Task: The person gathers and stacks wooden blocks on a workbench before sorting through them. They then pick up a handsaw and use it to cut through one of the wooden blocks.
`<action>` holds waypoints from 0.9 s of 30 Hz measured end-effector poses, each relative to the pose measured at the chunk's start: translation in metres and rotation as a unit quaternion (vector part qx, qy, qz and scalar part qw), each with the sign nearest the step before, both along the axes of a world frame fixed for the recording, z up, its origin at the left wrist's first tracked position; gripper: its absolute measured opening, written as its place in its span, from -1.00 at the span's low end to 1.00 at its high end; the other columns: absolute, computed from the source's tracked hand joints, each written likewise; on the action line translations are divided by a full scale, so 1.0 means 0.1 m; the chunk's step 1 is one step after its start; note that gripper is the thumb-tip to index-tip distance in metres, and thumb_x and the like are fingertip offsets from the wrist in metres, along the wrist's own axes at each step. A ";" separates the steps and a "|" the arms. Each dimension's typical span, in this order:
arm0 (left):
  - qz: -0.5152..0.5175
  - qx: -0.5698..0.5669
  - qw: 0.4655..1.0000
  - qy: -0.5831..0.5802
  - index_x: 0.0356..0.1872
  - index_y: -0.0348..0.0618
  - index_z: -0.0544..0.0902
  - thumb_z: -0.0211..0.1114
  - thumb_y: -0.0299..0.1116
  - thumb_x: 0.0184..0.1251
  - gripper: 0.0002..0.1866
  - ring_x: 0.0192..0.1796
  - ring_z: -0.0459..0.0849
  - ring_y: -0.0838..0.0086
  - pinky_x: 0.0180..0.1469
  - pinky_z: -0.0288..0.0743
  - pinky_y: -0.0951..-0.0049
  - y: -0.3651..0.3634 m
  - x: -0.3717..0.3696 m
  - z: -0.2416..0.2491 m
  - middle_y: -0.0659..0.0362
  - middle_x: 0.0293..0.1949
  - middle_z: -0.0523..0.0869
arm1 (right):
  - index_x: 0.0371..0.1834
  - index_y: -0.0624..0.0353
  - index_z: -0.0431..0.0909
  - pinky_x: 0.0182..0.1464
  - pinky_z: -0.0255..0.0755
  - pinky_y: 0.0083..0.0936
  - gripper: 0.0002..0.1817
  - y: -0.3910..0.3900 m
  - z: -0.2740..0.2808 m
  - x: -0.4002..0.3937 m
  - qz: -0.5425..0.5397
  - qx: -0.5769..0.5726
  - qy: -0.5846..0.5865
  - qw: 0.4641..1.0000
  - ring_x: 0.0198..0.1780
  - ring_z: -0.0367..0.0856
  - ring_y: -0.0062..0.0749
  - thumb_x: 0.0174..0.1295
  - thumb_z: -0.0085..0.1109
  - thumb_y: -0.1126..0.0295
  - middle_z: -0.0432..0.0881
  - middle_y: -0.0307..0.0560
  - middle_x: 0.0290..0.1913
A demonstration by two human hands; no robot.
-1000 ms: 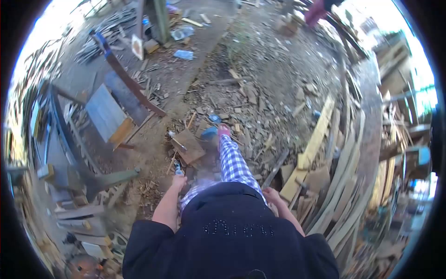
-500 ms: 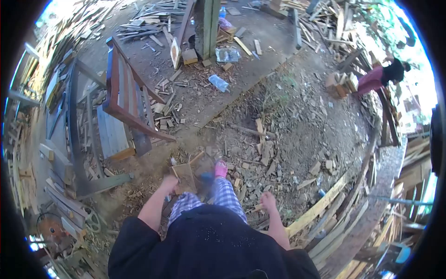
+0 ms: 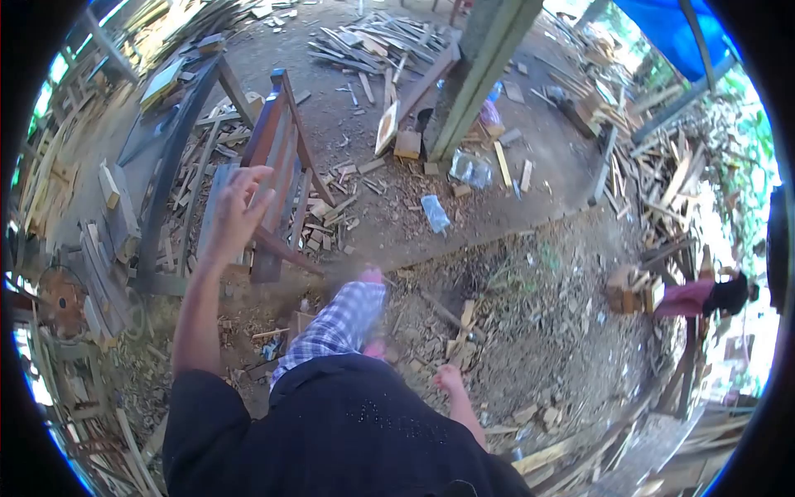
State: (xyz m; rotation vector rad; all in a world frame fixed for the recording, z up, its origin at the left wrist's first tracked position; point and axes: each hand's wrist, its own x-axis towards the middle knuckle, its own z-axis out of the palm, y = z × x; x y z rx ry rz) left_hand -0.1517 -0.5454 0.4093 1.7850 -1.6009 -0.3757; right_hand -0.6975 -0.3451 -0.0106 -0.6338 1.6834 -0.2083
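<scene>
My left hand [image 3: 238, 207] is raised with fingers spread and holds nothing; it hangs in front of a brown and blue wooden frame [image 3: 277, 157]. My right hand [image 3: 448, 378] is low beside my dark jacket, loosely closed, with nothing visible in it. My leg in checked trousers [image 3: 335, 325] steps forward over dirt strewn with wood scraps. A small square board [image 3: 300, 321] lies on the ground by my leg.
A green post [image 3: 476, 79] stands ahead with plastic bottles [image 3: 435, 213] near its base. Planks and offcuts lie all around. A person in a pink top [image 3: 704, 296] bends at the right by stacked blocks [image 3: 633, 290]. A saw blade [image 3: 58, 294] sits at left.
My view has swung left and forward as I walk. My left hand rose from near the ground to chest height and opened. The right hand stayed low.
</scene>
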 end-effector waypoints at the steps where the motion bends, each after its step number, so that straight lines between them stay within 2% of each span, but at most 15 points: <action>1: 0.007 -0.024 0.999 -0.031 0.11 -0.13 0.53 0.30 -0.40 0.24 -0.61 -0.03 0.59 0.29 0.06 0.47 0.33 -0.16 0.19 -0.02 0.03 0.01 0.55 | -0.13 0.14 0.45 -0.55 0.50 -0.42 -0.83 -0.07 -0.08 0.03 0.038 0.029 -0.020 0.999 -0.51 0.60 -0.36 0.32 0.04 0.32 0.60 -0.03 -0.42; 3: 0.021 -0.051 0.997 -0.062 0.16 -0.16 0.49 0.30 -0.37 0.24 -0.55 0.05 0.56 0.24 0.13 0.44 0.29 -0.44 0.54 -0.15 0.00 0.05 0.54 | -0.19 0.14 0.48 -0.50 0.51 -0.40 -0.84 -0.28 -0.11 0.10 0.087 0.104 -0.028 0.990 -0.46 0.62 -0.34 0.29 0.08 0.30 0.60 -0.04 -0.41; 5: 0.088 -0.004 0.991 -0.105 0.26 -0.21 0.36 0.29 -0.25 0.26 -0.43 0.18 0.48 0.18 0.24 0.35 0.23 -0.79 0.84 -0.36 -0.02 0.12 0.49 | -0.21 0.09 0.50 -0.57 0.48 -0.40 -0.82 -0.52 -0.01 0.24 0.055 0.099 0.008 0.994 -0.57 0.58 -0.41 0.34 0.02 0.24 0.59 -0.14 -0.50; 6: 0.107 0.068 0.987 -0.102 0.35 -0.23 0.24 0.27 -0.16 0.28 -0.31 0.22 0.45 0.14 0.28 0.29 0.18 -0.94 0.91 -0.34 -0.05 0.17 0.46 | -0.21 0.09 0.50 -0.57 0.48 -0.40 -0.82 -0.70 0.14 0.35 0.059 0.094 0.012 0.994 -0.57 0.58 -0.41 0.34 0.02 0.24 0.59 -0.14 -0.50; 8: 0.128 0.106 0.985 -0.035 0.37 -0.24 0.21 0.27 -0.15 0.28 -0.29 0.22 0.45 0.12 0.29 0.29 0.18 -1.25 1.05 -0.48 -0.07 0.17 0.45 | -0.33 0.09 0.56 -0.56 0.47 -0.37 -0.80 -1.29 0.75 0.56 0.107 0.037 0.094 0.989 -0.56 0.59 -0.37 0.30 0.04 0.23 0.61 -0.11 -0.52; 9: 0.141 0.153 0.978 0.025 0.39 -0.25 0.19 0.28 -0.14 0.28 -0.26 0.22 0.45 0.10 0.30 0.28 0.18 -1.39 1.14 -0.54 -0.09 0.17 0.45 | -0.33 0.09 0.56 -0.56 0.47 -0.37 -0.80 -1.58 0.62 0.50 0.118 0.038 0.104 0.987 -0.56 0.59 -0.37 0.30 0.04 0.23 0.61 -0.11 -0.52; 10: 0.130 0.178 0.973 0.070 0.41 -0.29 0.16 0.28 -0.14 0.28 -0.23 0.26 0.42 0.08 0.33 0.26 0.21 -1.52 1.16 -0.50 -0.16 0.19 0.43 | -0.40 0.11 0.59 -0.55 0.47 -0.36 -0.80 -1.71 0.51 0.46 0.235 -0.049 0.094 0.966 -0.55 0.60 -0.36 0.26 0.06 0.27 0.62 -0.10 -0.53; 11: 0.140 0.183 0.970 0.080 0.41 -0.29 0.16 0.28 -0.14 0.28 -0.23 0.26 0.42 0.08 0.33 0.26 0.21 -1.59 1.24 -0.59 -0.16 0.19 0.43 | -0.47 0.13 0.61 -0.54 0.46 -0.35 -0.80 -1.50 -0.69 -0.17 0.349 -0.139 0.076 0.923 -0.55 0.61 -0.34 0.21 0.09 0.30 0.62 -0.09 -0.54; 12: 0.112 0.168 0.978 0.054 0.40 -0.30 0.18 0.28 -0.15 0.28 -0.24 0.28 0.42 0.08 0.32 0.26 0.22 -1.68 1.31 -0.70 -0.18 0.21 0.43 | -0.55 0.18 0.62 -0.53 0.46 -0.34 -0.79 -1.81 -0.77 -0.12 0.276 -0.094 0.043 0.956 -0.54 0.62 -0.35 0.16 0.09 0.35 0.63 -0.08 -0.55; 13: 0.085 0.154 0.984 0.025 0.39 -0.31 0.19 0.28 -0.16 0.27 -0.25 0.30 0.41 0.09 0.32 0.27 0.23 -1.73 1.36 -0.81 -0.20 0.22 0.43 | -0.55 0.18 0.62 -0.53 0.46 -0.34 -0.79 -2.32 -0.77 -0.32 0.289 -0.097 0.045 0.951 -0.54 0.62 -0.35 0.16 0.09 0.35 0.63 -0.08 -0.55; 17: 0.180 0.169 0.965 0.092 0.36 -0.31 0.24 0.30 -0.18 0.24 -0.27 0.28 0.43 0.03 0.29 0.31 0.21 -1.79 1.25 -0.90 -0.22 0.19 0.46 | -0.33 0.19 0.60 -0.58 0.45 -0.36 -0.82 -4.31 0.48 0.63 0.242 -0.027 0.111 0.964 -0.62 0.57 -0.39 0.20 0.07 0.32 0.62 -0.08 -0.56; 19: 0.203 0.158 0.964 0.066 0.25 -0.27 0.37 0.33 -0.21 0.17 -0.35 0.15 0.54 0.03 0.19 0.41 0.18 -1.83 1.17 -0.67 -0.15 0.07 0.56 | -0.25 0.17 0.55 -0.60 0.45 -0.51 -0.81 -5.19 0.84 1.12 0.203 -0.092 0.116 0.968 -0.53 0.60 -0.47 0.34 0.03 0.29 0.64 -0.06 -0.40; 21: 0.228 0.154 0.958 0.085 0.16 -0.24 0.44 0.35 -0.21 0.13 -0.42 0.07 0.59 0.05 0.12 0.45 0.19 -1.87 1.15 -0.49 -0.09 -0.01 0.60 | -0.10 0.19 0.49 -0.60 0.44 -0.59 -0.79 -5.90 1.01 1.58 0.160 -0.129 0.075 0.976 -0.52 0.61 -0.51 0.36 0.04 0.29 0.64 -0.09 -0.36; 23: 0.262 0.145 0.948 0.109 0.07 -0.22 0.52 0.38 -0.21 0.09 -0.48 -0.01 0.63 0.07 0.06 0.49 0.20 -1.88 1.14 -0.42 -0.03 -0.08 0.64 | -0.07 0.19 0.48 -0.59 0.45 -0.60 -0.77 -6.49 1.10 2.03 0.215 -0.139 0.060 0.965 -0.51 0.61 -0.50 0.35 0.06 0.28 0.63 -0.10 -0.37; 27: 0.302 0.109 0.947 0.008 -0.12 -0.14 0.62 0.43 -0.07 0.04 -0.55 -0.21 0.65 0.21 -0.16 0.49 0.24 -1.86 1.18 -0.45 0.11 -0.31 0.65 | -0.02 0.20 0.47 -0.56 0.46 -0.62 -0.73 -7.31 0.95 2.79 0.382 -0.149 0.031 0.912 -0.52 0.61 -0.49 0.35 0.08 0.27 0.61 -0.12 -0.41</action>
